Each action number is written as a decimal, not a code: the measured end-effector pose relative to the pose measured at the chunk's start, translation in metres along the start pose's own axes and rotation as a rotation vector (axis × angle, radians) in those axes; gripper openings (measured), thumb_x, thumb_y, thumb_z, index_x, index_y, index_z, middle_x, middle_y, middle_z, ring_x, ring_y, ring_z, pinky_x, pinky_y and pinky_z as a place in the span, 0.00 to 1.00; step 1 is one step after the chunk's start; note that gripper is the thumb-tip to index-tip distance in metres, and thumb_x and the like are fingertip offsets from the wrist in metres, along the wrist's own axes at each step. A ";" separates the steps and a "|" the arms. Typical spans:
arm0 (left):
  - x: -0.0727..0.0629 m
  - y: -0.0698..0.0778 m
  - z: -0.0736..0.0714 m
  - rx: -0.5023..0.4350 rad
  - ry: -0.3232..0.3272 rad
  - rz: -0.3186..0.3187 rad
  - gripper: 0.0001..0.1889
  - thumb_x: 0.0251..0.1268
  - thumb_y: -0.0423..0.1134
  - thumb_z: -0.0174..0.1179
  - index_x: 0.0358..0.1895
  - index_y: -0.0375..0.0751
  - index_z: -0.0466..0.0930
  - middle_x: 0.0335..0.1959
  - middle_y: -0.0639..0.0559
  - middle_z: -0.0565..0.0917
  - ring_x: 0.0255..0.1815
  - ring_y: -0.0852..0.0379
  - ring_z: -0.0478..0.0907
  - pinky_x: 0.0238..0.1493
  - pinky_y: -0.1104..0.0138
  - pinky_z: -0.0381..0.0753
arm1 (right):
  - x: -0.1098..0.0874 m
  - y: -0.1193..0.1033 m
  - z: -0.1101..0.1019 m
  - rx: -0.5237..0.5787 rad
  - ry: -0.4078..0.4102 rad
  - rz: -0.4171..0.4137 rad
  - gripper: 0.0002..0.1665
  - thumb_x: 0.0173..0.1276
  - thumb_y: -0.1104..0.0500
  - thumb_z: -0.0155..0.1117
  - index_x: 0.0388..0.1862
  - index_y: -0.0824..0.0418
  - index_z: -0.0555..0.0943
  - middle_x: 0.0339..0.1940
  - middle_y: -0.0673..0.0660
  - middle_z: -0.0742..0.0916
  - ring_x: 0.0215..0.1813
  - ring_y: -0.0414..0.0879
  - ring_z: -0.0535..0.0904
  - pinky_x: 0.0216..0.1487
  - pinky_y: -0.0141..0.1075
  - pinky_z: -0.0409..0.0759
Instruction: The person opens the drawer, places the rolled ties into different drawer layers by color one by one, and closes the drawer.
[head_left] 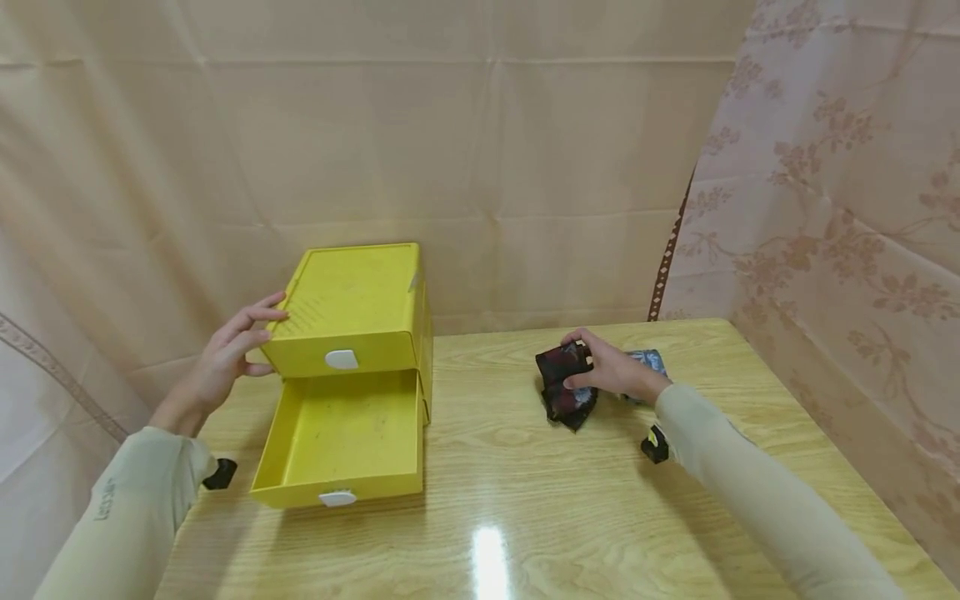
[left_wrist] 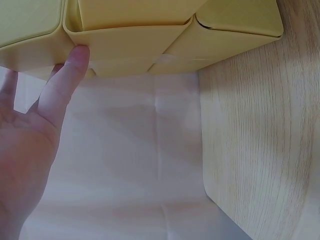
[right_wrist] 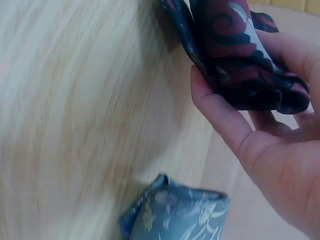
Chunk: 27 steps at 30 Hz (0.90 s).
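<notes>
My left hand rests against the left side of a yellow two-drawer box, fingers extended near its top edge. In the left wrist view the thumb touches the box's wall. The upper drawer is closed, while the lower drawer is pulled out and holds nothing visible. Over on the right, my right hand grips a folded dark red and black patterned cloth between thumb and fingers. A folded blue-grey patterned cloth lies close by, partly hidden behind the right hand in the head view.
Everything stands on a light wood table. A beige curtain hangs along the back edge, and a flowered curtain borders the right side. The pulled-out drawer juts toward the front of the table.
</notes>
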<state>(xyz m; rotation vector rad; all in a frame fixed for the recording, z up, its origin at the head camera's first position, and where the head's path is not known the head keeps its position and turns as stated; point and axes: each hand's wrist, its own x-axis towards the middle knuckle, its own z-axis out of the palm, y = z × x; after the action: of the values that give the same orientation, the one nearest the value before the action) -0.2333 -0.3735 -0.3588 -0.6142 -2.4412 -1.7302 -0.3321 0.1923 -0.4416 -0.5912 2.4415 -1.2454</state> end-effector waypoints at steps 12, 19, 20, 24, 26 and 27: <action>0.000 0.001 0.001 -0.011 0.007 0.000 0.16 0.83 0.38 0.42 0.64 0.42 0.72 0.82 0.51 0.53 0.68 0.65 0.64 0.41 0.65 0.85 | -0.013 -0.032 0.020 0.459 -0.091 0.091 0.43 0.67 0.66 0.71 0.75 0.52 0.59 0.64 0.68 0.72 0.48 0.58 0.85 0.39 0.51 0.85; 0.001 -0.001 0.001 -0.014 0.007 -0.001 0.16 0.83 0.39 0.42 0.63 0.42 0.73 0.82 0.52 0.54 0.67 0.66 0.66 0.39 0.65 0.85 | -0.024 -0.049 0.027 0.538 -0.142 0.084 0.43 0.67 0.66 0.71 0.74 0.49 0.61 0.64 0.67 0.74 0.53 0.60 0.82 0.44 0.52 0.85; 0.002 -0.002 0.001 -0.014 0.006 -0.001 0.16 0.83 0.39 0.42 0.64 0.42 0.73 0.82 0.52 0.54 0.67 0.66 0.66 0.40 0.66 0.85 | -0.024 -0.050 0.028 0.554 -0.148 0.082 0.42 0.67 0.66 0.71 0.74 0.49 0.61 0.64 0.67 0.74 0.55 0.60 0.82 0.45 0.53 0.85; 0.002 -0.003 0.000 -0.014 0.006 -0.007 0.16 0.83 0.39 0.41 0.64 0.43 0.72 0.82 0.52 0.54 0.67 0.67 0.66 0.40 0.66 0.85 | -0.026 -0.055 0.031 0.598 -0.166 0.082 0.42 0.67 0.66 0.71 0.74 0.50 0.61 0.65 0.68 0.73 0.57 0.60 0.80 0.47 0.55 0.84; 0.001 -0.003 0.000 -0.017 0.005 -0.011 0.16 0.83 0.39 0.41 0.64 0.43 0.72 0.82 0.52 0.53 0.67 0.67 0.65 0.41 0.66 0.85 | -0.027 -0.058 0.033 0.608 -0.181 0.084 0.42 0.67 0.66 0.71 0.74 0.50 0.61 0.65 0.68 0.72 0.58 0.61 0.80 0.48 0.55 0.84; 0.000 -0.003 0.000 -0.017 0.006 -0.015 0.16 0.83 0.40 0.41 0.64 0.43 0.72 0.82 0.52 0.53 0.67 0.67 0.65 0.41 0.66 0.85 | -0.027 -0.059 0.034 0.614 -0.185 0.085 0.42 0.67 0.66 0.71 0.74 0.50 0.60 0.65 0.68 0.72 0.58 0.61 0.80 0.48 0.55 0.84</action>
<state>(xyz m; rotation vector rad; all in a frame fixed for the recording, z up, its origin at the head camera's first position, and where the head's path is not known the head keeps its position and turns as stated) -0.2349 -0.3743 -0.3613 -0.5931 -2.4354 -1.7572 -0.2800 0.1514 -0.4093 -0.3953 1.7762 -1.7045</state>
